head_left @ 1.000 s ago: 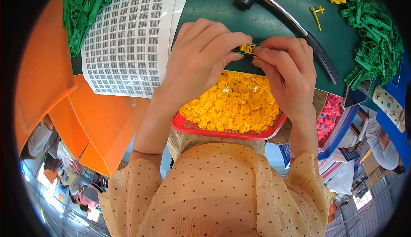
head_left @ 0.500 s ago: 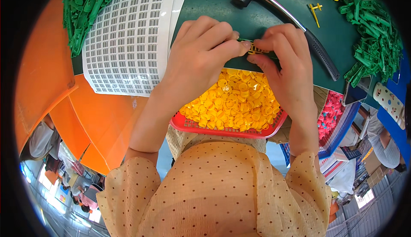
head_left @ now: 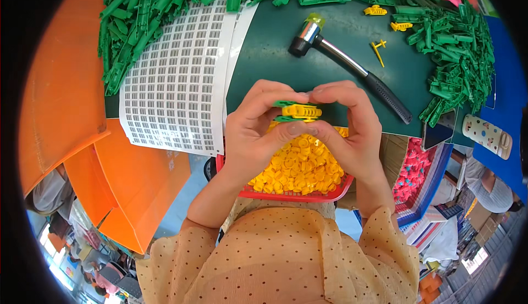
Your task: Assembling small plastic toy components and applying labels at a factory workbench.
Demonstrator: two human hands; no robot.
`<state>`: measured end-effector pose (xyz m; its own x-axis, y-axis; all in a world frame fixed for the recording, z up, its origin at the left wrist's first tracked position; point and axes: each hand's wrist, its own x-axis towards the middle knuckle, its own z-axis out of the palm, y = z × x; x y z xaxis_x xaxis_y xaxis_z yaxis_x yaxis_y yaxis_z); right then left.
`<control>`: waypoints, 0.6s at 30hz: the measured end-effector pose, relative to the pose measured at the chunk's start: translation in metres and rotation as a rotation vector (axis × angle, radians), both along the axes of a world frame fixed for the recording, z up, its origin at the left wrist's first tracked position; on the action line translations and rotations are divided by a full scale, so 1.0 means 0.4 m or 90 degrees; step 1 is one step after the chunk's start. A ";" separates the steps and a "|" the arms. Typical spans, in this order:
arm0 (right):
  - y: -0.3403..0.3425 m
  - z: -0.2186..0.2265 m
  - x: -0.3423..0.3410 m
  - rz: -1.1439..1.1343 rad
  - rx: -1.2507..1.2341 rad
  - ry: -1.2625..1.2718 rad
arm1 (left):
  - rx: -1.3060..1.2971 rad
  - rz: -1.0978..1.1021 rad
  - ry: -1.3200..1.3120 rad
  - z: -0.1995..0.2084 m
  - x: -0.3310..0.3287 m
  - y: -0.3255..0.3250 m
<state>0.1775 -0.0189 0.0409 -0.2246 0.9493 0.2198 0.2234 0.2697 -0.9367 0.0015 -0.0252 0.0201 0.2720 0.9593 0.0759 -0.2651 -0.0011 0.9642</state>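
Both hands, the left hand (head_left: 250, 122) and the right hand (head_left: 357, 122), stand lower in my view than half a second ago. The green table (head_left: 269, 56) and the hammer (head_left: 344, 59) came lower together with them, so I judge that my viewpoint has turned as well.

What could go wrong from here, I think, is firstly a slip. The yellow-and-green part (head_left: 301, 111) is held only by fingertips, near the table's close edge, and the red basket (head_left: 300, 198) is just toward the body. If one thumb loses its pressure, the part could fall among the yellow rings (head_left: 300, 166) there. Secondly, if the two hands press unevenly, the green strips could shift out of line with the yellow piece between them. From my distance I cannot tell whether it is seated fully.

On each hand, thumb and forefinger are bent into a half circle, with a narrow gap which the part fills; its far side meets the forefingers, its near side the thumbs. The other fingers are mostly hidden from me.

Compared with the earlier frame, the fingers then covered much of the part; now it shows clearly between them. Also, more of the green pieces (head_left: 462, 51) appear along the top.
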 end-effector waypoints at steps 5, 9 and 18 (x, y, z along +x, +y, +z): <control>0.077 0.032 0.069 -0.004 0.075 -0.092 | -0.089 0.065 -0.128 -0.002 -0.014 0.009; 0.205 0.030 0.109 -0.115 0.100 -0.231 | -0.134 0.055 -0.215 0.008 -0.007 0.008; 0.321 -0.037 0.103 -0.105 0.353 -0.555 | -0.164 0.060 -0.213 0.002 -0.010 0.002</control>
